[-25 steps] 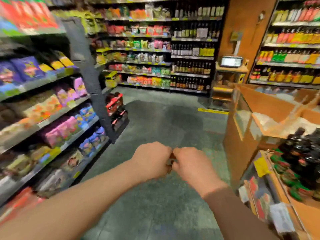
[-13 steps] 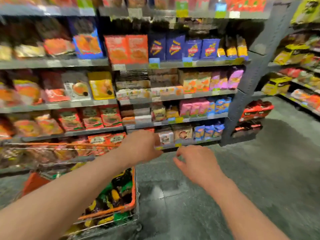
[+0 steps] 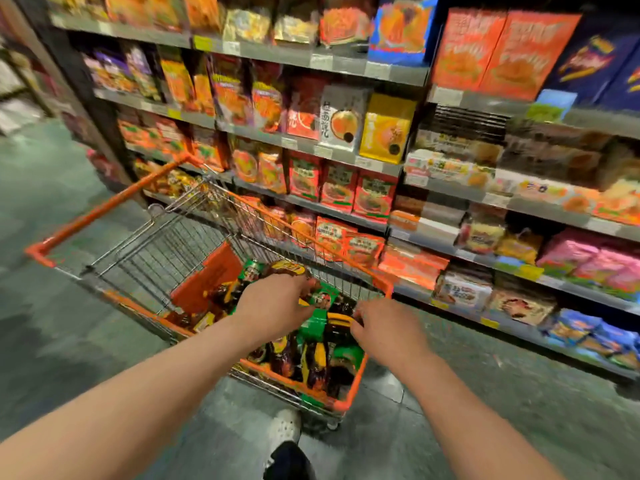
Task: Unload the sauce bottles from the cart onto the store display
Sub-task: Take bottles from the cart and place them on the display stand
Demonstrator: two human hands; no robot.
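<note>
A wire shopping cart [image 3: 114, 206] with orange trim stands in front of me against the snack shelves. Its front part holds several dark sauce bottles [image 3: 311, 362] with green and yellow labels, lying packed together. My left hand [image 3: 273, 303] reaches down into the cart, its fingers curled over the top of a dark sauce bottle with a yellow-brown label [image 3: 287, 269]. My right hand [image 3: 384, 329] is beside it to the right, with bent fingertips on another bottle [image 3: 337, 322]. Blur hides whether that hand grips it.
Grey store shelves [image 3: 346, 64] full of red, orange and pink snack packets run along the cart's far side and off to the right. My foot in a white shoe [image 3: 285, 427] stands just behind the cart. Green-grey floor [image 3: 52, 341] lies to the left.
My view has swung left and down from the aisle to the cart. Both hands have dropped from in front of me into the cart, onto the bottles.
</note>
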